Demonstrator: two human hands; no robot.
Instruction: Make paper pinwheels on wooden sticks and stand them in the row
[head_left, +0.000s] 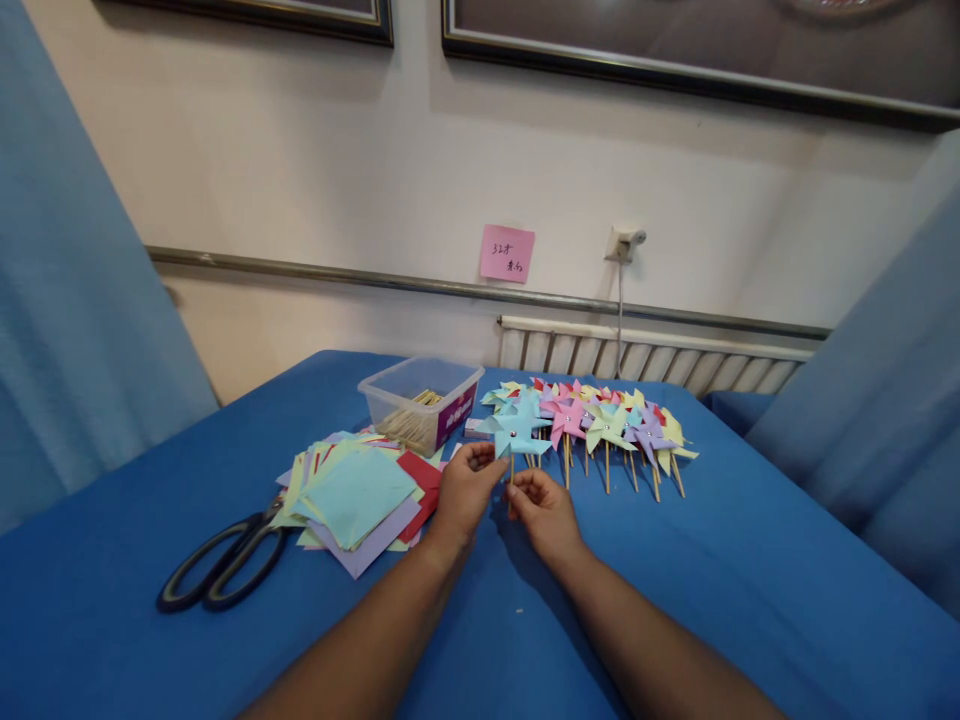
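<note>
A light blue paper pinwheel (513,434) on a thin wooden stick is held up over the middle of the table. My right hand (546,512) is closed round its stick, below the paper blades. My left hand (469,488) is closed at the lower left edge of the blades, its fingertips partly hidden behind the paper. To the right lie several finished pinwheels (568,419) in pink, yellow, purple and blue, their sticks towards me. Left of my hands is a pile of coloured paper squares (360,492), a light blue one on top.
Black-handled scissors (240,560) lie at the left, blades under the paper. Behind the pile stands a clear plastic box (409,378) of wooden sticks. A blue cloth covers the table (675,600). At the wall are a radiator (637,352) and a pink note (507,253).
</note>
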